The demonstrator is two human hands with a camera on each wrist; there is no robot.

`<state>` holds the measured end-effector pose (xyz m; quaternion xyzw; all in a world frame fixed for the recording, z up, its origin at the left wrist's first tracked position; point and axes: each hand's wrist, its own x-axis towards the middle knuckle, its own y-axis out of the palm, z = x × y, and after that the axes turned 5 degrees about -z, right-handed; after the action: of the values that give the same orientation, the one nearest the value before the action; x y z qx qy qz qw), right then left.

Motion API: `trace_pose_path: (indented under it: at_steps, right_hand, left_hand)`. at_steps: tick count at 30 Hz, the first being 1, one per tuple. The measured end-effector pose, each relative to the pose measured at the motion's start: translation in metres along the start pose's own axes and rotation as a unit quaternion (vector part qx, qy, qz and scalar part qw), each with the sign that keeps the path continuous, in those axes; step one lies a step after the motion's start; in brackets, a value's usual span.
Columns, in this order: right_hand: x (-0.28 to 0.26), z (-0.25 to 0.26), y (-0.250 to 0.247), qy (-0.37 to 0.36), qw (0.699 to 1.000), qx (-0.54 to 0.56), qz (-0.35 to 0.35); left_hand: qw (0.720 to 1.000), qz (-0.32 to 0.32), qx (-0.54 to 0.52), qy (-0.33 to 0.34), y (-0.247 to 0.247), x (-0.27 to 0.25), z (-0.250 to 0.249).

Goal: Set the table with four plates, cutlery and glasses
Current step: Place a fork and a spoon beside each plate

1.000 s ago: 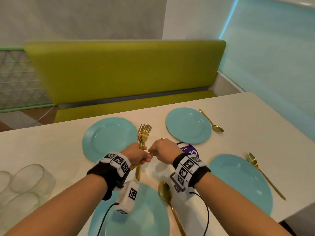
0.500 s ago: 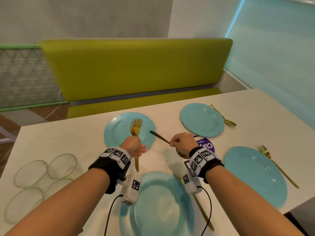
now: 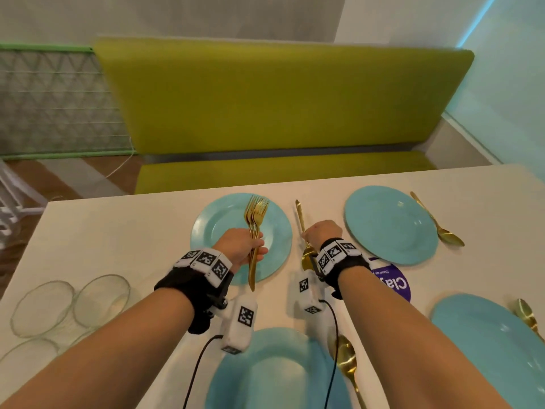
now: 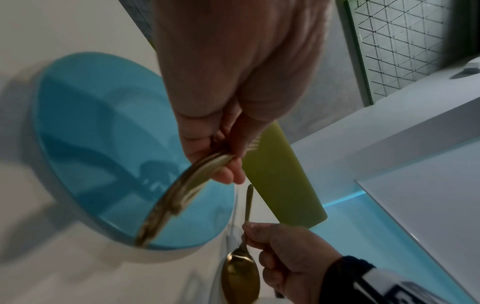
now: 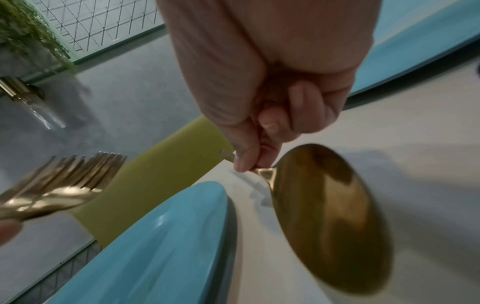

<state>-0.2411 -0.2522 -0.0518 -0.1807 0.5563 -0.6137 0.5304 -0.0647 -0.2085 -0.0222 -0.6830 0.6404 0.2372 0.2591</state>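
My left hand (image 3: pixel 241 246) grips a bundle of gold forks (image 3: pixel 256 214) by the handles, tines pointing away, above the far-left blue plate (image 3: pixel 212 231). From the left wrist the forks (image 4: pixel 182 191) cross that plate (image 4: pixel 103 133). My right hand (image 3: pixel 320 234) pinches a gold spoon (image 3: pixel 300 215) by its neck, handle pointing away, low over the white table (image 3: pixel 118 231) just right of that plate. The spoon's bowl (image 5: pixel 330 216) fills the right wrist view; whether it touches the table I cannot tell. Three more blue plates lie far right (image 3: pixel 389 225), near right (image 3: pixel 486 349) and near centre (image 3: pixel 280 379).
A gold spoon lies to the right of the far-right plate (image 3: pixel 439 228), the near-right plate (image 3: pixel 528 317) and the near-centre plate (image 3: pixel 348 364). Several clear glasses (image 3: pixel 70 302) stand at the table's left edge. A purple sticker (image 3: pixel 395 283) marks the middle. A green bench (image 3: pixel 280 113) runs behind.
My hands have parted. The right hand carried a spoon rightward and down beside the far-left plate, handle turned away. The left hand moved forward over that plate with the forks.
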Motion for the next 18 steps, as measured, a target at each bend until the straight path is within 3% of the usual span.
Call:
trace_pose_path:
  at_steps: [8, 18]
  right_hand:
    - [0.023, 0.012, 0.011, -0.003, 0.997, -0.069, 0.029]
    - [0.032, 0.014, 0.021, 0.030, 0.999, -0.016, 0.014]
  left_hand:
    - [1.000, -0.010, 0.008, -0.002, 0.002, 0.018, -0.007]
    - [1.000, -0.024, 0.005, -0.005, 0.007, 0.026, -0.011]
